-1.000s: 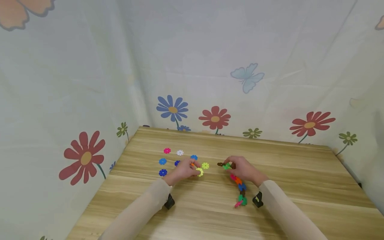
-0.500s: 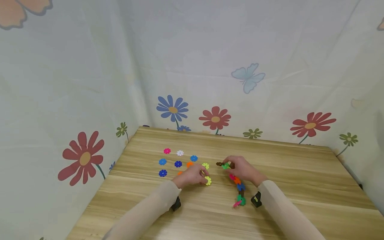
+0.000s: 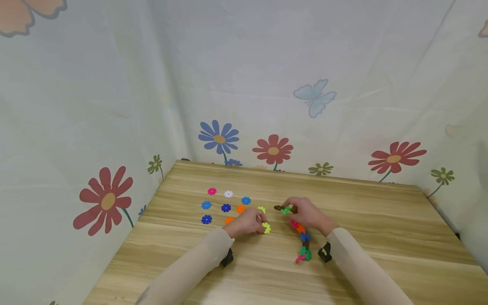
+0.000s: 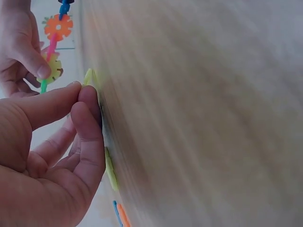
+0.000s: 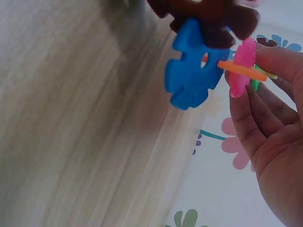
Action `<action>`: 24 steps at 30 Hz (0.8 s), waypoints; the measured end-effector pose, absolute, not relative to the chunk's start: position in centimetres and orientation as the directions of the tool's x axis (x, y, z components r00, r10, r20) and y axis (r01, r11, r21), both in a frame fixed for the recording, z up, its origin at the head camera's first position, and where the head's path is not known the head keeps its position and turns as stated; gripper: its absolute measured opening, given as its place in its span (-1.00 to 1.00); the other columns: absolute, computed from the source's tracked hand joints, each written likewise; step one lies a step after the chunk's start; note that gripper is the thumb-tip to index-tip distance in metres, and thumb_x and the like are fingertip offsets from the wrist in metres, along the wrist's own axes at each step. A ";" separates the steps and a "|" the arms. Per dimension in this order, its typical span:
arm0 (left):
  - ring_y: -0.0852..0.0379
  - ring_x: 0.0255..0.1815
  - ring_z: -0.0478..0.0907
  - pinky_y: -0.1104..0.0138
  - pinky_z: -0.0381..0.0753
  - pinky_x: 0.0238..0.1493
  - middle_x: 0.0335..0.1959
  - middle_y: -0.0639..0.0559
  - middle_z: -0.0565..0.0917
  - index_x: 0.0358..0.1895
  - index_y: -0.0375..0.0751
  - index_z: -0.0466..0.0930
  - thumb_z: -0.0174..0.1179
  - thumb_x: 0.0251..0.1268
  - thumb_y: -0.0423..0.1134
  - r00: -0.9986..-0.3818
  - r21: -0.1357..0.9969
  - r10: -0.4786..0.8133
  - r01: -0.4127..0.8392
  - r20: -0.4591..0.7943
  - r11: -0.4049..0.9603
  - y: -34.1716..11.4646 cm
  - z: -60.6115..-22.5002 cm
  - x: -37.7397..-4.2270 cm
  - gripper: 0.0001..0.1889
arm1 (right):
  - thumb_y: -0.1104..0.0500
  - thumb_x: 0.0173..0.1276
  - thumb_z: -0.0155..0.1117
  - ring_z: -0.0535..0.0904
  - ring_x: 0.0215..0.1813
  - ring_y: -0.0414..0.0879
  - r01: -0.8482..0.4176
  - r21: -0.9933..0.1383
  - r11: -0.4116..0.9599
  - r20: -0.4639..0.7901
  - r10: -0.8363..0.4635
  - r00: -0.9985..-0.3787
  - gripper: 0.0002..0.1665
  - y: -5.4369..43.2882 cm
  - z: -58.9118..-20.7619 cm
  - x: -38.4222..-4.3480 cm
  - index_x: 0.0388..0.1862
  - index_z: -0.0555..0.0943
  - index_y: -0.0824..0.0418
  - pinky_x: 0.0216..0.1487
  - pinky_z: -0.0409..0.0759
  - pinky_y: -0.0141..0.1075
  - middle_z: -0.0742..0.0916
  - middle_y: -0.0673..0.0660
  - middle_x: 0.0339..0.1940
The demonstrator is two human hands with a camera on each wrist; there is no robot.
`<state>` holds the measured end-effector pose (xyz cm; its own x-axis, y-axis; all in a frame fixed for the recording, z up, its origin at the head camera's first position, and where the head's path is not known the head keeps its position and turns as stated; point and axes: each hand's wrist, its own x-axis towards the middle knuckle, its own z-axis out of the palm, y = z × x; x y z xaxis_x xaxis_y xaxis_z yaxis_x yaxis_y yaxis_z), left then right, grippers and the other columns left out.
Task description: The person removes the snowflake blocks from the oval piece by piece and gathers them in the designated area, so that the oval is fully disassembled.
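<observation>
Head view: pinching a yellow flower disc between thumb and fingers of the left hand, low at the wood-grain counter; cannot tell whether touching it. Gripping an interlocked disc chain near its far end with the right hand, near the yellow flower disc but apart from it. Curving back from the right hand toward the person in pink, orange, blue, brown, green and pink, with green and brown showing past the fingers. Seen from the left wrist, pressing the right thumb on a pale yellow link. Laid flat beyond and left of the left hand, spaced apart: a pink disc, a white disc, two light-blue discs, two dark-blue discs, two orange discs and a second yellow disc, partly hidden. Hung behind the counter: a pale floral cloth.
</observation>
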<state>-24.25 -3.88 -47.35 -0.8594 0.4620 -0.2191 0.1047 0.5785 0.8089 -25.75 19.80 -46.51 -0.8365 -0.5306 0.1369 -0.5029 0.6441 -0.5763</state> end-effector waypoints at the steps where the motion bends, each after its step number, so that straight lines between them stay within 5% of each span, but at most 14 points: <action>1: 0.13 -0.50 0.52 0.35 0.52 -0.49 -0.48 0.01 0.61 -0.27 -0.25 0.60 0.33 0.04 -0.46 -0.860 0.810 0.459 0.097 -0.224 0.578 -3.9 -47.3 -24.2 -0.82 | 0.28 0.18 0.38 0.49 -0.46 -0.23 -0.503 -0.576 0.644 0.135 -0.532 -0.836 -0.70 19.8 -46.4 -25.7 -0.08 0.60 0.18 -0.43 0.52 -0.34 0.64 -0.02 -0.35; 12: 0.15 -0.50 0.51 0.36 0.50 -0.48 -0.49 0.04 0.59 -0.30 -0.29 0.61 0.34 0.00 -0.45 -0.879 0.791 0.444 0.143 -0.175 0.595 -4.0 -47.2 -24.3 -0.84 | 0.29 0.19 0.37 0.47 -0.48 -0.22 -0.496 -0.580 0.646 0.112 -0.539 -0.835 -0.71 19.6 -45.7 -25.3 -0.09 0.60 0.21 -0.44 0.51 -0.34 0.62 -0.03 -0.40; 24: 0.14 -0.45 0.54 0.32 0.52 -0.41 -0.45 0.04 0.60 -0.26 -0.25 0.57 0.27 0.16 -0.34 -0.904 0.822 0.397 0.104 -0.156 0.560 -3.9 -46.6 -25.0 -0.88 | 0.30 0.21 0.35 0.52 -0.42 -0.23 -0.520 -0.579 0.628 0.132 -0.557 -0.820 -0.71 19.7 -46.0 -25.7 -0.06 0.60 0.19 -0.42 0.54 -0.36 0.67 0.08 -0.20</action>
